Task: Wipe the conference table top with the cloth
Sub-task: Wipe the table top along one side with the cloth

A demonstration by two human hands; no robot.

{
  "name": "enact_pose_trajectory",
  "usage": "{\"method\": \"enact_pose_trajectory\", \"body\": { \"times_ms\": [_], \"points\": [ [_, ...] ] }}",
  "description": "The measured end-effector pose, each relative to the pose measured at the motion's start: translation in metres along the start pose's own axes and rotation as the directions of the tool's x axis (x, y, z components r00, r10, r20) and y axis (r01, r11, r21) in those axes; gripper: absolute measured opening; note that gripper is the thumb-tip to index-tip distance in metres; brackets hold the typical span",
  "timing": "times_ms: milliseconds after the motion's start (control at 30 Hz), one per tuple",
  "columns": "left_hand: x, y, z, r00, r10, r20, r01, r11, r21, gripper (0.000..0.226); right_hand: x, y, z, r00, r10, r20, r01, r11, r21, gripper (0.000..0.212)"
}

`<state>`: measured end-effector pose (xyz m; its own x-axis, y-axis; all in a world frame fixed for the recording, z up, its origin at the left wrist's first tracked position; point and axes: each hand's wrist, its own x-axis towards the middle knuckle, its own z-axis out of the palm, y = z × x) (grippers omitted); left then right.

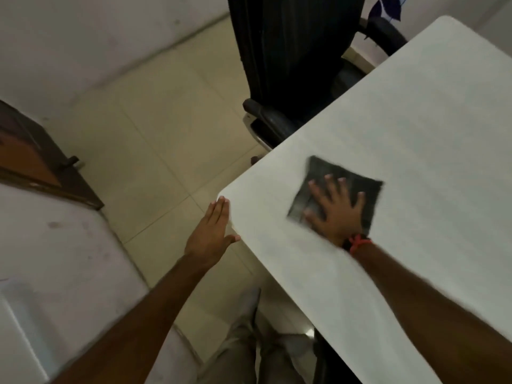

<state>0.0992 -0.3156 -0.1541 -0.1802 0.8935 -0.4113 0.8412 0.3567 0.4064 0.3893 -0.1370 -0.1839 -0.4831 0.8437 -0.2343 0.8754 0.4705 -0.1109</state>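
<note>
A white conference table (415, 128) fills the right half of the view, its rounded near-left corner in the middle. A dark grey square cloth (324, 173) lies flat on the top close to that corner. My right hand (336, 210) presses on the cloth with fingers spread and straight; a red band circles the wrist. My left hand (210, 234) is flat with fingers together, held against the table's left edge beside the corner, thumb touching the rim.
A black office chair (291, 65) stands tucked against the table's far-left side. A dark wooden door or frame (41, 164) sits at the left by a white wall. Beige tiled floor (155, 128) lies between. My legs show below.
</note>
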Motion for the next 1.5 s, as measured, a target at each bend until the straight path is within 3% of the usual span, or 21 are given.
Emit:
{"method": "enact_pose_trajectory", "body": {
  "times_ms": [67,133,200,267,333,400,500,600,667,767,833,933,1000,1033,1067,1167,1233,1267,1367,1400,1500],
  "points": [
    [-0.002,-0.006,-0.003,1.0,0.017,0.018,-0.017,1.0,0.001,0.09,0.023,-0.009,-0.005,0.962,0.274,-0.015,-0.272,0.958,0.091,0.081],
    [-0.004,-0.011,-0.004,0.998,0.057,0.013,-0.057,0.998,0.026,0.088,0.03,-0.046,-0.005,0.959,0.282,0.006,-0.281,0.956,0.081,0.084],
    [-0.004,-0.017,-0.007,0.994,0.105,-0.002,-0.105,0.992,0.065,0.085,0.018,-0.088,0.001,0.997,0.012,0.077,-0.012,1.0,0.005,0.088],
    [-0.004,-0.02,-0.009,0.991,0.133,-0.024,-0.131,0.989,0.073,0.086,-0.002,-0.113,0.008,0.946,-0.285,0.152,0.296,0.953,-0.058,0.089],
    [-0.003,-0.018,-0.014,0.992,0.121,-0.038,-0.118,0.991,0.066,0.084,-0.012,-0.105,0.01,0.91,-0.384,0.155,0.396,0.917,-0.051,0.087],
    [-0.003,-0.009,-0.016,0.985,0.144,-0.094,-0.131,0.983,0.131,0.072,-0.026,-0.074,0.009,0.952,-0.286,0.113,0.292,0.955,-0.045,0.084],
    [-0.005,0.021,-0.008,0.97,0.236,-0.065,-0.216,0.95,0.227,0.062,-0.067,-0.005,0.01,0.987,0.147,0.061,-0.15,0.988,0.047,0.083],
    [-0.007,0.059,0.015,0.964,0.227,0.141,-0.251,0.95,0.188,0.067,-0.121,0.016,0.016,0.831,0.553,0.063,-0.556,0.818,0.151,0.086],
    [-0.01,0.088,0.031,0.939,0.266,0.218,-0.308,0.931,0.194,0.07,-0.157,0.001,0.022,0.793,0.599,0.114,-0.609,0.77,0.192,0.087],
    [-0.019,0.132,0.047,0.895,0.305,0.325,-0.395,0.88,0.262,0.07,-0.223,0.003,0.042,0.851,0.502,0.158,-0.524,0.836,0.166,0.085],
    [-0.026,0.156,0.058,0.859,0.321,0.398,-0.453,0.839,0.301,0.069,-0.27,0.037,0.049,0.75,0.64,0.164,-0.661,0.725,0.194,0.085],
    [-0.034,0.188,0.082,0.799,0.368,0.475,-0.559,0.747,0.361,0.071,-0.329,0.083,0.054,0.352,0.917,0.186,-0.913,0.293,0.284,0.082],
    [-0.039,0.21,0.102,0.768,0.393,0.506,-0.615,0.674,0.41,0.074,-0.339,0.083,0.055,0.184,0.959,0.215,-0.947,0.114,0.3,0.08],
    [-0.043,0.223,0.111,0.755,0.404,0.517,-0.636,0.645,0.424,0.076,-0.338,0.075,0.055,0.183,0.96,0.213,-0.949,0.116,0.293,0.081],
    [-0.046,0.235,0.12,0.739,0.416,0.529,-0.656,0.621,0.428,0.077,-0.337,0.066,0.057,0.244,0.946,0.213,-0.941,0.179,0.286,0.083],
    [-0.059,0.273,0.146,0.685,0.442,0.579,-0.714,0.565,0.414,0.076,-0.358,0.054,0.065,0.602,0.766,0.225,-0.795,0.55,0.255,0.086],
    [-0.071,0.294,0.16,0.647,0.444,0.62,-0.749,0.521,0.409,0.077,-0.39,0.079,0.066,0.675,0.705,0.217,-0.737,0.627,0.255,0.085],
    [-0.078,0.303,0.167,0.633,0.444,0.634,-0.763,0.498,0.413,0.077,-0.408,0.096,0.07,0.635,0.743,0.213,-0.769,0.583,0.262,0.085],
    [-0.097,0.324,0.185,0.628,0.432,0.648,-0.767,0.484,0.42,0.079,-0.455,0.149,0.079,0.343,0.914,0.217,-0.917,0.275,0.289,0.083],
    [-0.103,0.331,0.19,0.636,0.421,0.647,-0.759,0.495,0.423,0.079,-0.465,0.166,0.081,0.283,0.933,0.221,-0.934,0.215,0.285,0.083],
    [-0.124,0.35,0.204,0.683,0.37,0.629,-0.708,0.547,0.446,0.082,-0.479,0.212,0.084,0.301,0.932,0.2,-0.933,0.244,0.264,0.082]
  ]
}}
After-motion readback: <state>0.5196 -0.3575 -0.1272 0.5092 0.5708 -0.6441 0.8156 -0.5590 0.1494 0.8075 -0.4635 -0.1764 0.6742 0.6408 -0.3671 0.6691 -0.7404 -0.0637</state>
